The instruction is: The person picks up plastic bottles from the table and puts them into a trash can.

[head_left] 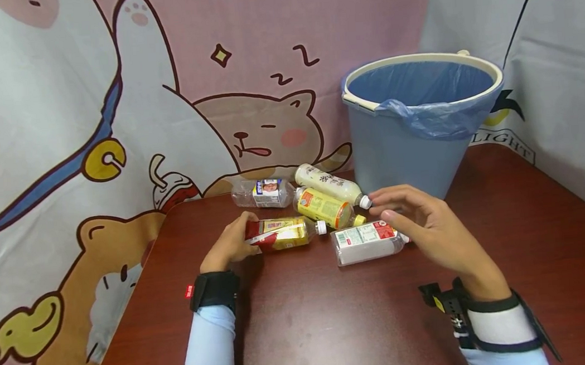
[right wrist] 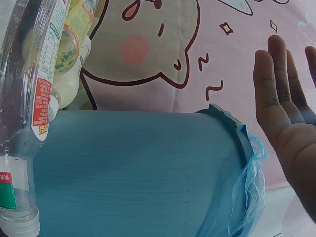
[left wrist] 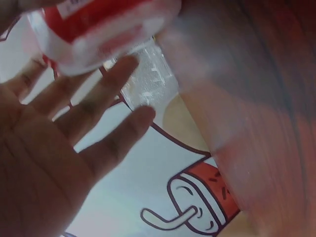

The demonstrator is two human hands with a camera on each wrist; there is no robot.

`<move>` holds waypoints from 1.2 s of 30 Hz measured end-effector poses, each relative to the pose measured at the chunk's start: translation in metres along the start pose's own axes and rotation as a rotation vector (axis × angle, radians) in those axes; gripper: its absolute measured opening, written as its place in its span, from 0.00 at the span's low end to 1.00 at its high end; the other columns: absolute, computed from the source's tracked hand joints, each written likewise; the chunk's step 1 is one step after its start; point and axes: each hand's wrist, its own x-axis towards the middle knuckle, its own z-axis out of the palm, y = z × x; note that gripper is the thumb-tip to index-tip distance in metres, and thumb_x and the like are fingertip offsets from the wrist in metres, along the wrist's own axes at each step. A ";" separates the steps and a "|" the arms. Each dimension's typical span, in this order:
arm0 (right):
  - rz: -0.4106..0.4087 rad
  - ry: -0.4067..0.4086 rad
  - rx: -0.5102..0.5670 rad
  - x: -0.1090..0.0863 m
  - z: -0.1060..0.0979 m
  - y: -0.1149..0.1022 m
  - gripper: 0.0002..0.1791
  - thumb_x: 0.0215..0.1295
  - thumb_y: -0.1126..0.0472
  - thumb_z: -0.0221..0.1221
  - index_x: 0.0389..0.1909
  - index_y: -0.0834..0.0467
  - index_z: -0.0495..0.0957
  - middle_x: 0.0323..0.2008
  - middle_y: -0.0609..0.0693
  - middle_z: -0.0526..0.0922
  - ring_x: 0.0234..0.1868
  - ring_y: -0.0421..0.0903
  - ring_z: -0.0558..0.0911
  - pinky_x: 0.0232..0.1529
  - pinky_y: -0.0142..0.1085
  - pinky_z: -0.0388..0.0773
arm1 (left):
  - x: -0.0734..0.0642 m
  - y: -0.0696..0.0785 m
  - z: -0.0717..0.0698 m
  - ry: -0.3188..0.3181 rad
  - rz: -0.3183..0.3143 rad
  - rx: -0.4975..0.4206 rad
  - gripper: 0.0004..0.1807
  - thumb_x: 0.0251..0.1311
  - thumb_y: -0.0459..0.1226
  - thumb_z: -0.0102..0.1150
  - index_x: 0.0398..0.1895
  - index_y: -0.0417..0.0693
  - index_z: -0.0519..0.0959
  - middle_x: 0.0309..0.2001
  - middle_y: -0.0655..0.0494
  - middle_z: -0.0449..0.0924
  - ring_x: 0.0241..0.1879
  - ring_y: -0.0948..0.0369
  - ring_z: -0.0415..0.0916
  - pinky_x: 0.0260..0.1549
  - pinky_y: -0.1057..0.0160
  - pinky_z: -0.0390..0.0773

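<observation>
My left hand (head_left: 233, 241) is at the base end of a bottle with a red and yellow label (head_left: 280, 233). Its thumb and fingers lie on either side of that end. In the left wrist view the fingers (left wrist: 106, 91) are spread and fairly straight beside the bottle's base (left wrist: 108, 37); firm contact cannot be told. My right hand (head_left: 433, 229) hovers, fingers extended, by the cap end of a clear bottle with a white and red label (head_left: 366, 242). Behind lie a yellow-labelled bottle (head_left: 324, 207), a milky bottle (head_left: 330, 184) and a clear bottle (head_left: 263, 193).
A blue-grey bin (head_left: 401, 153) with a pale rim and a blue bag liner (head_left: 434, 121) stands at the back right of the brown table (head_left: 305, 315). A printed cartoon cloth (head_left: 249, 135) hangs behind the table.
</observation>
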 end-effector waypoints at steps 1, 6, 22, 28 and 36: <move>0.001 -0.001 -0.005 0.000 -0.001 0.000 0.13 0.69 0.71 0.55 0.52 0.63 0.78 0.49 0.42 0.80 0.49 0.36 0.83 0.46 0.24 0.78 | 0.000 -0.002 -0.001 -0.009 0.012 -0.011 0.36 0.45 0.28 0.73 0.58 0.44 0.67 0.57 0.40 0.75 0.54 0.46 0.72 0.56 0.45 0.74; 0.005 -0.002 -0.024 0.000 -0.004 0.000 0.13 0.69 0.70 0.54 0.53 0.63 0.77 0.49 0.40 0.81 0.48 0.35 0.83 0.46 0.23 0.78 | -0.004 -0.012 -0.010 -0.048 0.062 -0.090 0.34 0.43 0.30 0.75 0.55 0.46 0.69 0.52 0.43 0.77 0.50 0.49 0.74 0.50 0.49 0.76; 0.074 -0.007 -0.066 0.001 -0.014 0.003 0.15 0.70 0.65 0.56 0.56 0.59 0.76 0.51 0.41 0.79 0.51 0.31 0.82 0.48 0.21 0.77 | -0.053 0.004 -0.060 0.169 0.364 -0.502 0.32 0.51 0.27 0.70 0.59 0.44 0.68 0.56 0.48 0.74 0.45 0.56 0.80 0.39 0.62 0.84; 0.057 -0.005 -0.056 0.000 -0.015 0.010 0.18 0.65 0.68 0.61 0.56 0.64 0.75 0.54 0.48 0.78 0.52 0.30 0.79 0.52 0.21 0.76 | -0.054 0.042 -0.049 0.160 0.642 -0.704 0.34 0.45 0.20 0.67 0.57 0.34 0.64 0.60 0.57 0.70 0.46 0.58 0.79 0.38 0.61 0.85; 0.070 -0.041 0.012 -0.002 -0.014 0.012 0.22 0.62 0.70 0.63 0.57 0.62 0.74 0.55 0.45 0.74 0.44 0.39 0.80 0.37 0.29 0.83 | -0.048 0.081 -0.031 0.144 0.820 -0.744 0.41 0.50 0.48 0.73 0.52 0.28 0.61 0.60 0.49 0.66 0.54 0.59 0.71 0.33 0.62 0.85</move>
